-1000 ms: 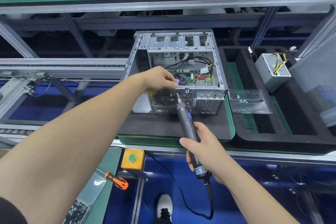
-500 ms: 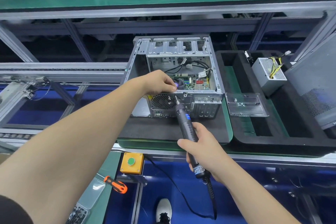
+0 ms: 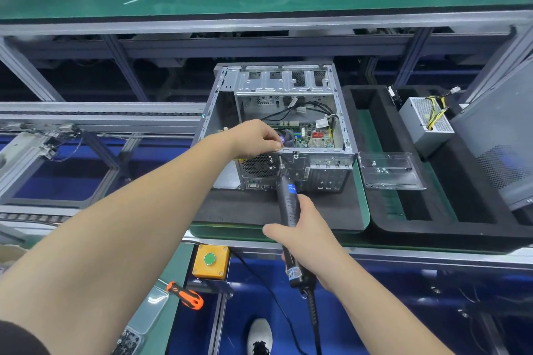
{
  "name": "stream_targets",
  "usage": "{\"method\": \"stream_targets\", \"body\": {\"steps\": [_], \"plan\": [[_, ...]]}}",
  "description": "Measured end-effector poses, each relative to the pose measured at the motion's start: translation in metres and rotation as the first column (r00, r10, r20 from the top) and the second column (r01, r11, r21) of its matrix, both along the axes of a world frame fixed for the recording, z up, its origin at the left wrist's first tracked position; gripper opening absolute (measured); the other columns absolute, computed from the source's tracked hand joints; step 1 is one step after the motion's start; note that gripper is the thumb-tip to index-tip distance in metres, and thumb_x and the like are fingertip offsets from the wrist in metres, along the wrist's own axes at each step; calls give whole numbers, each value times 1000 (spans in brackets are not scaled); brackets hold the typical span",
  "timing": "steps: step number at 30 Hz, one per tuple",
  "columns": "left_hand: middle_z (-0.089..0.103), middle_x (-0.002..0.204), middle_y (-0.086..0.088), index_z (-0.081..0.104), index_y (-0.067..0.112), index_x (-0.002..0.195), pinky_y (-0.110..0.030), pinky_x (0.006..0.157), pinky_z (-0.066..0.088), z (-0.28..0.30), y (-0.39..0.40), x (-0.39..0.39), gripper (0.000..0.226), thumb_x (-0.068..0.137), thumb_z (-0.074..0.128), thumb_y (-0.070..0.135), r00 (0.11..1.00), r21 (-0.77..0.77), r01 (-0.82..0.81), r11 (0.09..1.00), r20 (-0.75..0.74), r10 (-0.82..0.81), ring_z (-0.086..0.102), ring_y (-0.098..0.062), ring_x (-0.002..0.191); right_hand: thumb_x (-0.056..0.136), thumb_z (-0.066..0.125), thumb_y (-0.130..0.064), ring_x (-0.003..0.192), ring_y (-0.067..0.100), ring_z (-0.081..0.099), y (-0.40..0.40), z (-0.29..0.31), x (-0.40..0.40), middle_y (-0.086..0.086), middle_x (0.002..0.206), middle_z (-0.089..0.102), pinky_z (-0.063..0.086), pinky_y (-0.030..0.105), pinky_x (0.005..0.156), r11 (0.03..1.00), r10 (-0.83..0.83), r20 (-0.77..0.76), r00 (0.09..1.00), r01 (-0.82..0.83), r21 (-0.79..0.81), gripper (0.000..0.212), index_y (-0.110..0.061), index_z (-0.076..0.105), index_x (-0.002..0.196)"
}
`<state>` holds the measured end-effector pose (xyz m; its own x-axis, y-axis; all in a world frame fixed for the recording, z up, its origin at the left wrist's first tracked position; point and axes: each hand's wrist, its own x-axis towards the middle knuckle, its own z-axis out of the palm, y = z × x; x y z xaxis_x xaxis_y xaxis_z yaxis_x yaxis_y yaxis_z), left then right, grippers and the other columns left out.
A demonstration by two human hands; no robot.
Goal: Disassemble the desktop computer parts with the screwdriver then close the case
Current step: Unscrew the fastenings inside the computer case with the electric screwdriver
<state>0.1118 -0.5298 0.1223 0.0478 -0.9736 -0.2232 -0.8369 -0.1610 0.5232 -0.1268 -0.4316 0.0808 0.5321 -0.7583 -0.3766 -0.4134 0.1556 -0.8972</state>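
1. An orange-handled manual screwdriver [image 3: 186,296] is lying on the near bench edge, beside a yellow button box [image 3: 210,261].
2. The right hand [image 3: 307,235] is gripping the black electric screwdriver [image 3: 288,210], its tip touching the upper rear edge of the case.
3. The left hand [image 3: 255,138] is curling its fingers over that rear edge, just beside the tip.
4. The open desktop computer case [image 3: 284,127] is sitting on a black foam mat [image 3: 259,210], motherboard [image 3: 313,137] showing.
5. A power supply [image 3: 427,121] and clear bracket [image 3: 389,171] are resting in the foam tray [image 3: 450,228] to the right.

computer case [image 3: 277,112]: 1 | screwdrivers: 2, electric [image 3: 288,204], orange-handled [image 3: 186,295] | hands: 2, left [image 3: 255,138], right [image 3: 305,235] | power supply [image 3: 427,121]: 1
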Motion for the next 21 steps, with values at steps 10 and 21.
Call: {"method": "stream_targets", "body": {"steps": [10, 21], "plan": [[65, 101, 3, 64, 21, 116, -28, 66, 44, 4, 16, -18, 29, 88, 68, 25, 973, -54, 76, 996, 220, -62, 58, -17, 84, 71, 70, -24, 59, 20, 57, -4, 13, -19, 8, 84, 57, 55, 34, 54, 997, 34, -9, 999, -33, 69, 55, -46, 48, 115], [68, 110, 1, 64, 21, 123, -36, 81, 51, -3, 21, -25, 32, 96, 66, 39, 960, -134, 46, 990, 281, -6, 59, -21, 95, 72, 66, -26, 61, 21, 55, -6, 22, -39, 7, 86, 58, 50, 33, 55, 996, 62, -67, 996, -58, 66, 68, -42, 41, 133]]}}
